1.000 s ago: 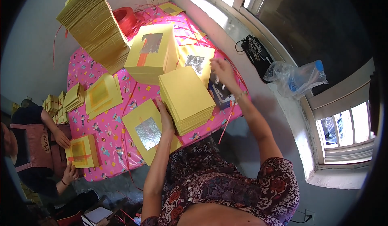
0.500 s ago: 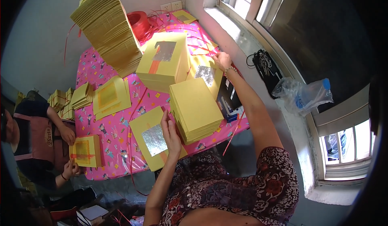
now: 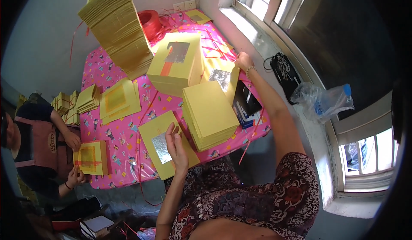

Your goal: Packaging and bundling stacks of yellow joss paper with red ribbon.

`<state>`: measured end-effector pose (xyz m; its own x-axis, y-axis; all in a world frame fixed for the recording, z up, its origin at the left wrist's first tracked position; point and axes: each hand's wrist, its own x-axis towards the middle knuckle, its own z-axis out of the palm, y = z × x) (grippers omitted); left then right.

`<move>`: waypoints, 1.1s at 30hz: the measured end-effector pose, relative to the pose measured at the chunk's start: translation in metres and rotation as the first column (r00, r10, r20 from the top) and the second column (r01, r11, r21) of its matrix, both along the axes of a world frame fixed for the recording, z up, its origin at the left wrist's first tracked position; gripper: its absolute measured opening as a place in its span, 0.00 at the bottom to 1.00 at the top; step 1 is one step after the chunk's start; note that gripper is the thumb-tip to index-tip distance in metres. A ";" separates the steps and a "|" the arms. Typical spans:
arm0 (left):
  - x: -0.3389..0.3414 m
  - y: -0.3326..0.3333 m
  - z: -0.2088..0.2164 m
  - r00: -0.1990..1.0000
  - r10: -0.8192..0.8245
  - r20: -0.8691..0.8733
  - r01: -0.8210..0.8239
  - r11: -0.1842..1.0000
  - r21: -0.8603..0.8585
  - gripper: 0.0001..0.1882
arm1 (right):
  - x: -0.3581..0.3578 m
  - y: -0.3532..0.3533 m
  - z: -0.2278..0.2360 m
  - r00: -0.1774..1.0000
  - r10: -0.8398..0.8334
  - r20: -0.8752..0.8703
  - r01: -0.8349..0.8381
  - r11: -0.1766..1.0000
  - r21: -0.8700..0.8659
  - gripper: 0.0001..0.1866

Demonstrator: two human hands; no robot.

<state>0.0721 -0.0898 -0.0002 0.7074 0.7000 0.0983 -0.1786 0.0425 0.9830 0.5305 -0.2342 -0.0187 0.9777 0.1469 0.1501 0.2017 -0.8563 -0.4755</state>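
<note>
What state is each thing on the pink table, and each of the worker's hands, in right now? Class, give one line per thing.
Left hand: open, fingers resting on the foil sheet.
Right hand: stretched out to the table's far edge, grip unclear.
Foil sheet: lying flat, single.
Plain yellow stack: squared, flat.
Tall yellow stack: leaning.
Red string spool: strands trailing loose.

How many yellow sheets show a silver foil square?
3: one under the left hand at the table's near edge, one atop the big middle stack, one by the right hand. Others may be hidden.
</note>
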 end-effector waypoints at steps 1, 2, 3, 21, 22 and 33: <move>-0.001 0.001 0.000 1.000 0.013 0.012 -0.013 1.000 0.001 0.22 | -0.005 -0.006 0.010 0.992 0.061 -0.109 -0.077 0.986 -0.150 0.15; -0.001 -0.001 0.002 0.999 0.026 0.022 -0.026 0.999 -0.036 0.22 | -0.007 -0.015 0.017 0.977 0.152 -0.148 -0.196 0.915 -0.353 0.15; 0.000 -0.002 0.003 1.000 0.017 0.017 -0.017 0.999 -0.043 0.22 | -0.012 -0.022 0.021 0.978 0.142 -0.154 -0.189 0.914 -0.358 0.15; 0.005 0.004 0.037 0.987 0.032 0.157 -0.048 0.994 0.098 0.19 | -0.042 -0.026 0.135 0.817 -0.163 0.553 -0.007 0.956 0.293 0.14; 0.006 0.005 0.045 0.987 0.032 0.155 -0.048 0.994 0.101 0.19 | -0.046 -0.015 0.155 0.750 -0.188 0.634 -0.094 0.918 0.384 0.15; 0.016 0.038 0.134 0.701 -0.598 0.388 0.705 0.663 -0.252 0.24 | -0.328 0.033 0.213 0.012 0.738 0.675 -0.836 0.378 -0.398 0.08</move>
